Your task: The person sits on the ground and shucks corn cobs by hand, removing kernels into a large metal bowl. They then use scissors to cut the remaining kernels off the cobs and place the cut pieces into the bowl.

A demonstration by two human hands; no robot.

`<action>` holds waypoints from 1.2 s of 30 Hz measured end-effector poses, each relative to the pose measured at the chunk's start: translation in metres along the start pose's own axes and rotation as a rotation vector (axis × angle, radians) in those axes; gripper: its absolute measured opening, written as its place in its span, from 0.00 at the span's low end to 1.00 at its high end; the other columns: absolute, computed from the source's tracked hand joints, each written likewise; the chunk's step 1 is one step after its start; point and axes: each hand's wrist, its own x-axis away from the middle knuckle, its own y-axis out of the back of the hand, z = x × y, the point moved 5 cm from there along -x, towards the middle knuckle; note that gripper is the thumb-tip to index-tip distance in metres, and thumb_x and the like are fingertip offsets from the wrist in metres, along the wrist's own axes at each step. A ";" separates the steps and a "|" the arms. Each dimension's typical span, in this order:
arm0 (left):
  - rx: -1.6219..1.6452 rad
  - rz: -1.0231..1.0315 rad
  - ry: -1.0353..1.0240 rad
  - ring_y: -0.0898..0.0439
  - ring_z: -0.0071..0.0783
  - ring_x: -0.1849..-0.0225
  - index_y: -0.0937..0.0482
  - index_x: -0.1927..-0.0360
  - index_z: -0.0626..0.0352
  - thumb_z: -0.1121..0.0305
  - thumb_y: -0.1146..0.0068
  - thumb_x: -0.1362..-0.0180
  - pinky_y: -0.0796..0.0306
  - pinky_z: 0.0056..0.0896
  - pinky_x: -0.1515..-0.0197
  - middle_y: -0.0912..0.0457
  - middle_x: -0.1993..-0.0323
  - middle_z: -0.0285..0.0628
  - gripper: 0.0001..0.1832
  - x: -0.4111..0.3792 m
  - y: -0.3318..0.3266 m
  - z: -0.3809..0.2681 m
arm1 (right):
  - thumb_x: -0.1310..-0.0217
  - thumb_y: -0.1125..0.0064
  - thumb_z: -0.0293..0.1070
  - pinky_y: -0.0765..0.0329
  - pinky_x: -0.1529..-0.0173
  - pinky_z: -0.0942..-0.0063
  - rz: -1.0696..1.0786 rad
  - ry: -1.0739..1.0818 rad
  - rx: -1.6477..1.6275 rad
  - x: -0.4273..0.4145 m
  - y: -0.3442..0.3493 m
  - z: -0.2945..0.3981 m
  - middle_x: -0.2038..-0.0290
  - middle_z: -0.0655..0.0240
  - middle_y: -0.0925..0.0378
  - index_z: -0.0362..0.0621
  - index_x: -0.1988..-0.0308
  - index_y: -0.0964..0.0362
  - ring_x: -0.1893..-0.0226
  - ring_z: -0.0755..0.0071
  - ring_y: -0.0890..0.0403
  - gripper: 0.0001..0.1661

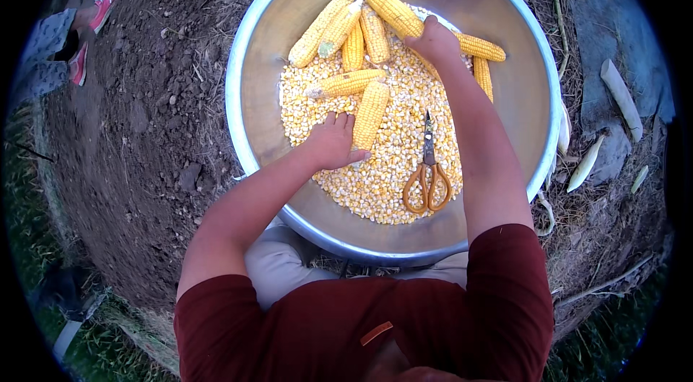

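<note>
A wide metal basin (520, 149) in front of me holds loose corn kernels (352, 192) and several ears of corn. My right hand (435, 42) grips the lower end of a thick yellow ear of corn (392, 9) near the far side. My left hand (337, 141) lies spread, palm down, on the kernels. Its fingers are left of a shorter ear of corn (371, 114), and its thumb is by that ear's near end. Another ear (346, 83) lies crosswise just beyond. Scissors with orange-brown handles (427, 187) rest on the kernels between my forearms, blades pointing away.
More ears of corn (325, 27) lean against the far wall, and others (482, 48) lie at the right. Husks (586, 164) and a grey-blue sheet (601, 35) lie on the ground outside. A person's pink shoes (105, 5) show at far left on bare soil (141, 111).
</note>
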 end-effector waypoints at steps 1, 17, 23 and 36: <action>0.001 -0.009 0.007 0.38 0.54 0.39 0.44 0.37 0.73 0.32 0.56 0.46 0.33 0.52 0.44 0.37 0.40 0.56 0.51 0.001 -0.001 0.001 | 0.58 0.34 0.57 0.24 0.53 0.62 0.036 -0.035 -0.046 0.010 0.000 -0.002 0.57 0.54 0.22 0.35 0.53 0.32 0.56 0.57 0.20 0.41; -0.077 0.005 0.186 0.29 0.45 0.43 0.36 0.39 0.61 0.37 0.54 0.44 0.34 0.51 0.46 0.32 0.42 0.48 0.40 0.062 0.022 -0.025 | 0.55 0.31 0.45 0.29 0.79 0.82 0.325 -0.184 -0.922 0.255 0.096 -0.069 0.73 0.65 0.24 0.29 0.50 0.33 0.81 0.78 0.24 0.39; -0.061 -0.540 -0.203 0.28 0.48 0.44 0.39 0.37 0.60 0.44 0.38 0.54 0.34 0.44 0.44 0.31 0.42 0.52 0.45 0.123 0.082 -0.078 | 0.58 0.29 0.41 0.27 0.78 0.81 0.252 -0.069 -0.961 0.328 0.126 -0.051 0.71 0.62 0.22 0.31 0.49 0.31 0.81 0.77 0.23 0.38; 1.403 -0.611 -0.075 0.20 0.38 0.58 0.33 0.45 0.62 0.48 0.39 0.51 0.26 0.38 0.55 0.21 0.59 0.48 0.36 0.119 0.094 -0.107 | 0.49 0.37 0.51 0.23 0.62 0.75 -0.116 0.032 -1.298 0.320 0.137 0.001 0.57 0.57 0.24 0.40 0.44 0.35 0.61 0.68 0.20 0.38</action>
